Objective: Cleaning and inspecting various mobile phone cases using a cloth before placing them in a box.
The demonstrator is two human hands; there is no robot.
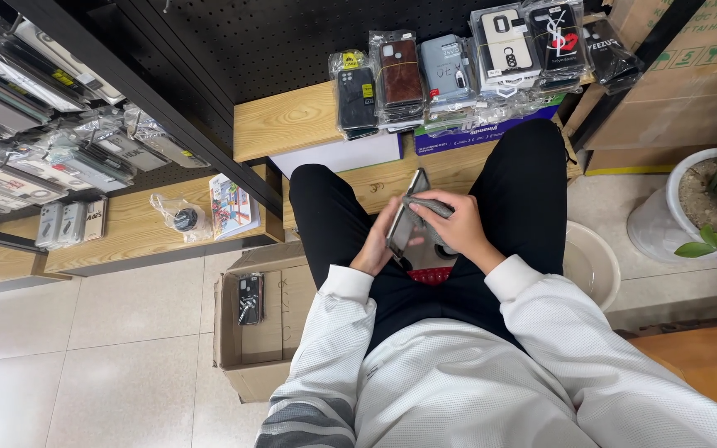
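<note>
- Two bare hands meet over the lap of a seated person in a white textured jacket and black trousers, seen from above in a shop aisle.
- Left hand (373,246) cups the lower edge of a slim grey phone-shaped case in a clear sleeve (406,226), tilted up on its long side between the knees.
- Right hand (456,227) is closed around the case's far side, with a narrow grey strip (427,205) lying across its fingers; whether the strip is part of the sleeve cannot be told.
- Work on this one item looks to be midway: the case is out and in hand, not yet set down on any shelf or in the box.
- One black phone case in clear wrap (250,298) lies in the open brown cardboard box (234,348) on the pale tiled floor, left of the knees.
- Upright on the light wooden shelf (292,120) ahead stands a row of bagged phone cases (458,70): black, brown, grey-blue, cream, and black with a red mark.
- Beneath them sit a white carton and a flat blue one with printed edges.
- More wrapped cases, mostly clear and grey, fill the black pegboard rack (35,75) at far left.
- Lower wooden ledge (126,236) carries small white packets, a clear bag with a dark round object and a colourful printed booklet.
- Stacked brown cartons with green print (682,75) stand at right, above a white pot holding a green plant (707,216).
</note>
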